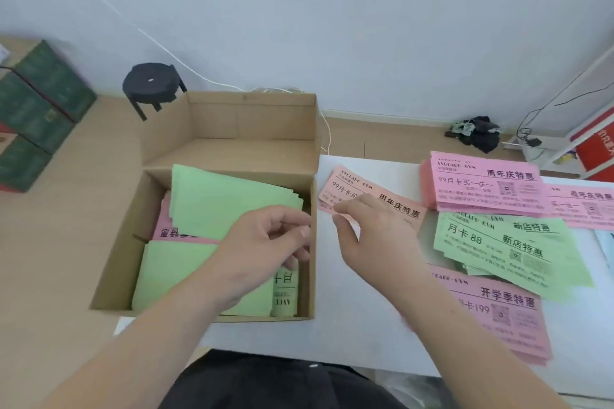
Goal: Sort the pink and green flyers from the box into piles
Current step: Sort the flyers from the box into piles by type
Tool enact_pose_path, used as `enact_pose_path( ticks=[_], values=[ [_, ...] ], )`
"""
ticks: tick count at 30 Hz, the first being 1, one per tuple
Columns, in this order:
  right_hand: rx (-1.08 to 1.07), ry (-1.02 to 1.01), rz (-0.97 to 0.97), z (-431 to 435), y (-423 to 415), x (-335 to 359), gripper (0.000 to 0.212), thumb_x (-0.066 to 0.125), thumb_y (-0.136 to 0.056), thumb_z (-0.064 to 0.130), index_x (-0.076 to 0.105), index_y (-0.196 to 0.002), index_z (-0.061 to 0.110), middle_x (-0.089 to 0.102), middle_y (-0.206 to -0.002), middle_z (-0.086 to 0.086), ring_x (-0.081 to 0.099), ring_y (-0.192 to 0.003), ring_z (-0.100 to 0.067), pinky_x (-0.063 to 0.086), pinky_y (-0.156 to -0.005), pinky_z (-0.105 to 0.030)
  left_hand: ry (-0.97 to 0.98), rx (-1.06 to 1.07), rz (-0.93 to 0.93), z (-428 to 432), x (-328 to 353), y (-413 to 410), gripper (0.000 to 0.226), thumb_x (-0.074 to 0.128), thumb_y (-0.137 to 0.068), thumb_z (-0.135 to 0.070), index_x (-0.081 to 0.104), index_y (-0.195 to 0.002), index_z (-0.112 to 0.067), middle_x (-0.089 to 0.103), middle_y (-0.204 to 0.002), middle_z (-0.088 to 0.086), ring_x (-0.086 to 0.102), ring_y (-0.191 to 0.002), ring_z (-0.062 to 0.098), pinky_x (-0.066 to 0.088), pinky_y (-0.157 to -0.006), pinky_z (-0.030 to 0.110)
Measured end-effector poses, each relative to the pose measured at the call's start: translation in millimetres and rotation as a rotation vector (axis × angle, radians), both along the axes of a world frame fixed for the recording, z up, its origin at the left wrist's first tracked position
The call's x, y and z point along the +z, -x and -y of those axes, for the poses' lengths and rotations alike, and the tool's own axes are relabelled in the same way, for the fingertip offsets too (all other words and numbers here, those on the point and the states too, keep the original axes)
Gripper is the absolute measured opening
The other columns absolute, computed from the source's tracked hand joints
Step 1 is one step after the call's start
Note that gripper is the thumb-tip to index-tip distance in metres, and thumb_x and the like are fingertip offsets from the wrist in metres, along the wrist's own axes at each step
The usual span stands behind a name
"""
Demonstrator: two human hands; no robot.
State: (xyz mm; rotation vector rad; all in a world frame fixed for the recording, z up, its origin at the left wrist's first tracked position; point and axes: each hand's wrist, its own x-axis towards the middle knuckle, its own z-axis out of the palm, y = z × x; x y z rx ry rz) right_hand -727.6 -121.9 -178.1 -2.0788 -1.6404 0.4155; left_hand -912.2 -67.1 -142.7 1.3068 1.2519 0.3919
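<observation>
Left hand inside the cardboard box, fingers curled above the mixed flyers, green and pink; grip on any sheet impossible to tell. Right hand pinching a pink flyer lying on the white tabletop just beside the box. Pink pile and green pile farther right.

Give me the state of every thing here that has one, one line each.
cardboard box, open, green and pink flyers inside.
left hand, fingers curled over the box contents; grip unclear.
right hand, pinches a pink flyer beside the box.
pink flyer, held, face up.
green pile, face up, loosely fanned.
far pink pile, face up, stacked.
near pink pile, face up, stacked.
</observation>
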Motion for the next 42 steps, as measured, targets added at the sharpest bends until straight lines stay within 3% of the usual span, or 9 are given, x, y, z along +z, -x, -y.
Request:
enact_pose_path(
  ticks=[4, 10, 14, 17, 22, 26, 30, 35, 42],
  values=[
    [0.163, 0.08, -0.093, -38, 56, 1, 0.025, 0.062, -0.099, 0.034, 0.07, -0.121, 0.025, 0.066, -0.112, 0.013, 0.061, -0.106, -0.011, 0.052, -0.086, -0.034, -0.236, 0.275, -0.366, -54, -31, 94, 0.026, 0.07, -0.093, -0.023, 0.069, -0.119, -0.021, 0.07, -0.113, -0.001, 0.066, -0.107, 0.007, 0.05, -0.087, 0.021],
    [0.15, 0.132, 0.522, -100, 98, -8, 0.026, 0.081, -0.079, 0.038, 0.073, -0.095, 0.019, 0.07, -0.089, -0.001, 0.062, -0.086, -0.029, 0.045, -0.076, -0.039, -0.243, 0.097, -0.539, -103, -70, 126, 0.06, 0.07, -0.08, -0.031, 0.048, -0.133, -0.014, 0.057, -0.13, 0.008, 0.053, -0.125, 0.031, 0.046, -0.107, 0.049],
    [0.117, 0.357, 0.242, -116, 107, -16, 0.05, 0.064, -0.095, 0.045, 0.053, -0.141, 0.028, 0.057, -0.135, 0.006, 0.053, -0.127, -0.021, 0.047, -0.097, -0.036, -0.239, 0.144, -0.434, -109, -76, 131, 0.044, 0.068, -0.078, -0.03, 0.054, -0.119, -0.022, 0.066, -0.114, 0.001, 0.062, -0.111, 0.028, 0.052, -0.096, 0.044],
    [-0.003, 0.18, 0.116, -100, 116, -15, 0.028, 0.067, -0.095, 0.047, 0.068, -0.11, 0.023, 0.062, -0.106, 0.009, 0.061, -0.102, -0.017, 0.053, -0.078, -0.037, -0.379, 0.088, -0.324, -96, -55, 140, 0.022, 0.068, -0.09, -0.014, 0.069, -0.103, -0.032, 0.069, -0.103, -0.015, 0.063, -0.105, 0.012, 0.05, -0.088, 0.029],
    [-0.313, 0.328, -1.093, -83, 130, 45, 0.069, 0.054, -0.094, 0.067, 0.077, -0.098, 0.002, 0.078, -0.092, -0.013, 0.077, -0.085, -0.028, 0.064, -0.071, -0.048, -1.033, -0.108, -0.127, -59, -9, 151, 0.027, 0.067, -0.093, -0.001, 0.077, -0.112, -0.016, 0.064, -0.097, -0.006, 0.062, -0.082, 0.013, 0.049, -0.067, 0.025],
    [-0.126, 0.385, -1.156, -73, 118, 74, 0.022, 0.069, -0.096, 0.025, 0.079, -0.101, 0.006, 0.078, -0.102, -0.02, 0.076, -0.087, -0.035, 0.062, -0.073, -0.046, -1.331, -0.407, -0.12, -39, -11, 144, 0.025, 0.074, -0.095, -0.02, 0.076, -0.12, -0.018, 0.068, -0.102, 0.001, 0.061, -0.084, 0.021, 0.052, -0.063, 0.036],
    [0.007, 0.345, -0.693, -66, 97, 70, 0.01, 0.068, -0.099, 0.018, 0.078, -0.097, 0.021, 0.079, -0.095, 0.0, 0.076, -0.09, -0.029, 0.059, -0.089, -0.055, -0.888, -0.287, -0.055, -30, -20, 162, 0.042, 0.07, -0.092, -0.06, 0.071, -0.124, -0.033, 0.065, -0.125, -0.023, 0.063, -0.113, 0.0, 0.051, -0.092, 0.019],
    [0.256, 0.348, -0.062, -60, 98, 80, 0.02, 0.065, -0.096, 0.026, 0.066, -0.091, 0.046, 0.063, -0.076, 0.02, 0.057, -0.069, -0.003, 0.041, -0.06, -0.017, -0.25, 0.296, 0.003, -49, -16, 171, 0.039, 0.079, -0.077, -0.061, 0.064, -0.111, -0.048, 0.072, -0.104, -0.023, 0.069, -0.095, 0.003, 0.055, -0.081, 0.026],
    [0.144, 0.494, -0.355, -65, 118, 48, 0.033, 0.066, -0.095, 0.011, 0.071, -0.103, 0.042, 0.074, -0.096, 0.025, 0.071, -0.083, -0.003, 0.058, -0.078, -0.029, 0.0, 0.25, 0.098, -57, -29, 167, 0.025, 0.076, -0.093, -0.012, 0.075, -0.11, -0.029, 0.079, -0.104, -0.009, 0.074, -0.1, 0.022, 0.06, -0.094, 0.048]
  ],
)
